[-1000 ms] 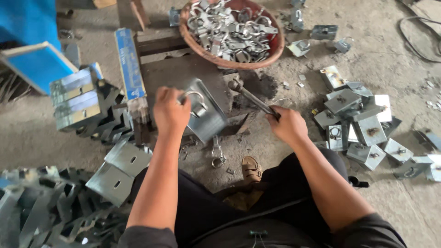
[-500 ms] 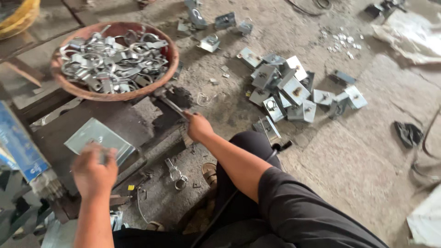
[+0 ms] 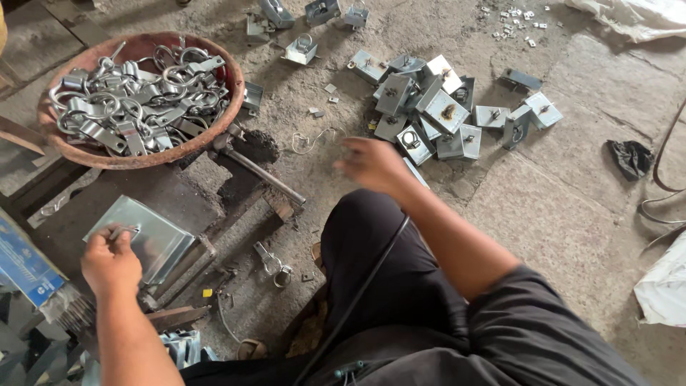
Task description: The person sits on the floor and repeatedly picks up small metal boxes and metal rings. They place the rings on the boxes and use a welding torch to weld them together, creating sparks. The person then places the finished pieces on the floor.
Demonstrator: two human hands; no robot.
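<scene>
My left hand (image 3: 111,263) sits at the lower left, its fingers pinching a small metal piece against the near corner of a bent shiny metal plate (image 3: 153,236). My right hand (image 3: 370,164) hovers blurred above the floor, fingers loosely curled, holding nothing that I can see. It is just short of a heap of small grey metal brackets (image 3: 436,114) fitted with rings. A hammer (image 3: 257,171) lies on the dark block between my hands, untouched.
A round reddish bowl (image 3: 214,139) full of metal rings and clips stands at the upper left. Loose brackets (image 3: 300,50) lie above it. A black rag (image 3: 630,157) and a white sack (image 3: 661,286) are at the right. A ring clamp (image 3: 271,263) lies by my knee.
My right hand has let go of the hammer and swung right toward the bracket heap. My view has shifted, with the left hand staying on the plate.
</scene>
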